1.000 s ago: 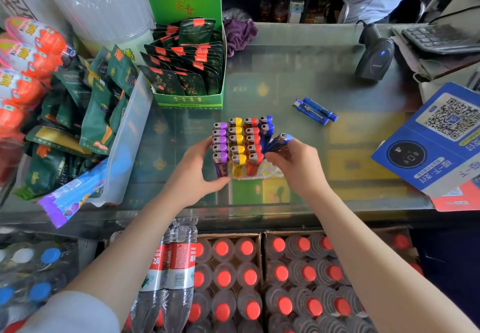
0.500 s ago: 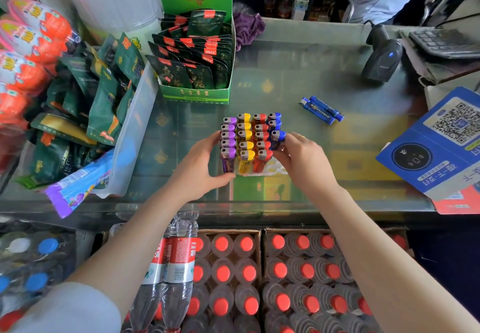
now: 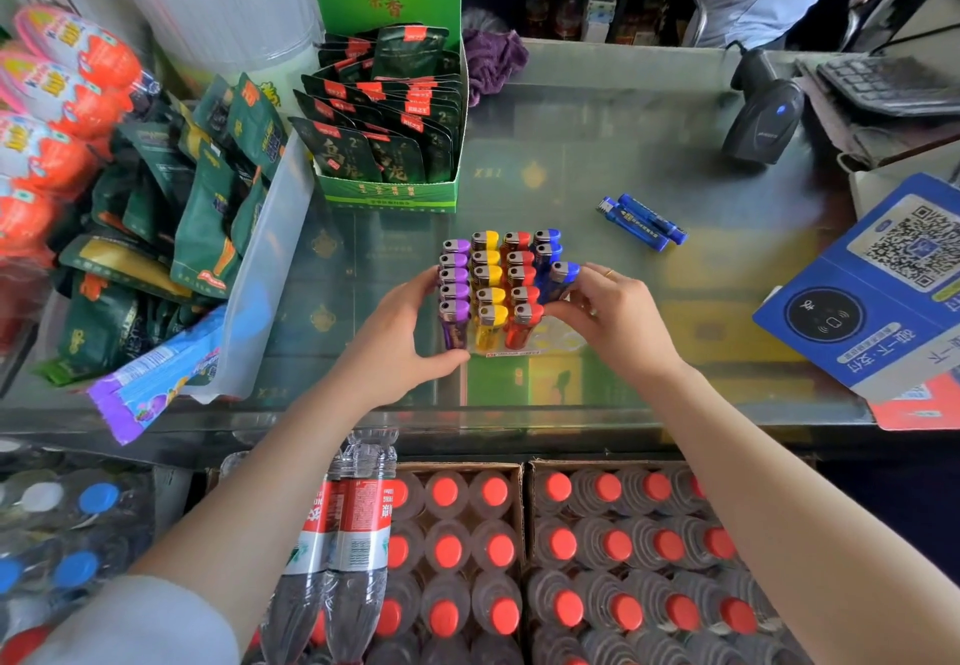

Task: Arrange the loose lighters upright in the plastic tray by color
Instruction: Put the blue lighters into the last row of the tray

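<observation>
- My right hand [image 3: 613, 321] pinches a blue lighter [image 3: 561, 280] between thumb and fingers, low on its body; it leans to the right, its foot down among the blue column of the tray [image 3: 556, 339].
- My left hand [image 3: 400, 342] is spread open against the tray's left side, thumb along the near edge, fingers by the purple column [image 3: 455, 290]. It holds nothing, only braces.
- The tray sits mid-counter: purple, yellow [image 3: 487, 285] and red [image 3: 521, 285] columns look full, and the blue column has two standing at the back.
- To do this well, I judge I should tip the lighter upright before pushing, so its foot finds the third slot rather than riding the rim.
- Press straight down and keep the left hand firm, since the light tray could slide or tip on the glass.
- Let go only once it stands as level as its neighbours.
- Two more blue lighters [image 3: 644, 222] lie loose, well apart to the right, and near slots look bare.
</observation>
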{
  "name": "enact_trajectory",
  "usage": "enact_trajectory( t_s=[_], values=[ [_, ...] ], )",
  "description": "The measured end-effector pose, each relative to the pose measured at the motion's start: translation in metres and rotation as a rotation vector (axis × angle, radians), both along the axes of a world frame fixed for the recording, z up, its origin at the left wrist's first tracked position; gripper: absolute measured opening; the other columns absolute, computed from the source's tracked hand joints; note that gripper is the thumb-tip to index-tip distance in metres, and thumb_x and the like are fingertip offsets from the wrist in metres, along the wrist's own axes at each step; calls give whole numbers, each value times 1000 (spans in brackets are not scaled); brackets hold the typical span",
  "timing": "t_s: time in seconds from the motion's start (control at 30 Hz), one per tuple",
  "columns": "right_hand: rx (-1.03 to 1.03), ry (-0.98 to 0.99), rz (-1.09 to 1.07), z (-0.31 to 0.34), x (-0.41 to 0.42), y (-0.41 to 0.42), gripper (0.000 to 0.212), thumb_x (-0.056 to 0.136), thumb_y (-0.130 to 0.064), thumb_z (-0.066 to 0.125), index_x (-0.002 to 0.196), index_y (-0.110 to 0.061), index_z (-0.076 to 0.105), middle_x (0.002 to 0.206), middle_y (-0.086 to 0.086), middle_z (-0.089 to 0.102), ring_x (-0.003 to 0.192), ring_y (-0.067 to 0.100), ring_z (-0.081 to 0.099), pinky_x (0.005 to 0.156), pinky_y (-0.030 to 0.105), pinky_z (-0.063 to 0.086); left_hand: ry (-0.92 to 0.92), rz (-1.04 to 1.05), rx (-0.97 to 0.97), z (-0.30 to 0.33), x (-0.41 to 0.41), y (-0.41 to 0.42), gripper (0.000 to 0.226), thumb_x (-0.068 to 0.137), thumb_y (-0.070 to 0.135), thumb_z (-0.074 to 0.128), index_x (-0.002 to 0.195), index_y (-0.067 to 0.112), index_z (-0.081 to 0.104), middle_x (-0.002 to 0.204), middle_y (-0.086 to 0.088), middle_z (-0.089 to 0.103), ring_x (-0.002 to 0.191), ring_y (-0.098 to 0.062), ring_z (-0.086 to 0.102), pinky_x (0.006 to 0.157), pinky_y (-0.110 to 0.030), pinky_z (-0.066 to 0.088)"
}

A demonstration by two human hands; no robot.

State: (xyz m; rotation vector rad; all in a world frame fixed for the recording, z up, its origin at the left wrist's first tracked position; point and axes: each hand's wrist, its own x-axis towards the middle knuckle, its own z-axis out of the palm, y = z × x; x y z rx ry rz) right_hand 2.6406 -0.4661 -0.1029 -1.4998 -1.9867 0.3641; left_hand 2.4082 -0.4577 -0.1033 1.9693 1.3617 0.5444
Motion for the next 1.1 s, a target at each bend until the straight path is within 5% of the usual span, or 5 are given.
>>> enact_trajectory(
  t_s=[0.13,0.37,0.63,0.8,1.1],
  values=[
    [-98,179,-21,-4,4,1,13,76,-15,71,86,-7,69,69,-6,61,60,4,49,57,18,40,7,4,-3,0,0,0,74,71,32,73,132,26,33,138,5,41,124,-11,37,95,-27,27],
    [-9,-168,13,-4,-5,1,23,83,-22,63,79,-1,57,76,12,62,71,31,53,57,37,47,6,5,-12,0,0,1,74,70,34,73,132,25,35,137,6,43,123,-10,36,99,-30,29],
    [-108,-400,81,23,12,15,11,80,-14,59,88,-9,65,89,9,70,89,32,59,73,34,44,5,4,35,6,6,-1,65,69,30,75,124,25,41,128,5,49,112,-7,41,91,-25,30],
    [-35,-287,-436,14,32,43,30,83,-1,44,110,-4,57,109,17,61,100,37,51,76,41,44,17,5,54,6,7,1,66,67,31,76,124,23,42,127,4,48,106,1,32,90,-24,28],
    [-255,-280,-621,-2,37,61,23,90,-6,43,110,-3,55,114,18,49,98,37,51,61,34,36,99,-8,-16,11,6,11,82,63,34,78,131,24,32,136,3,40,119,-8,34,97,-29,28]
  ],
)
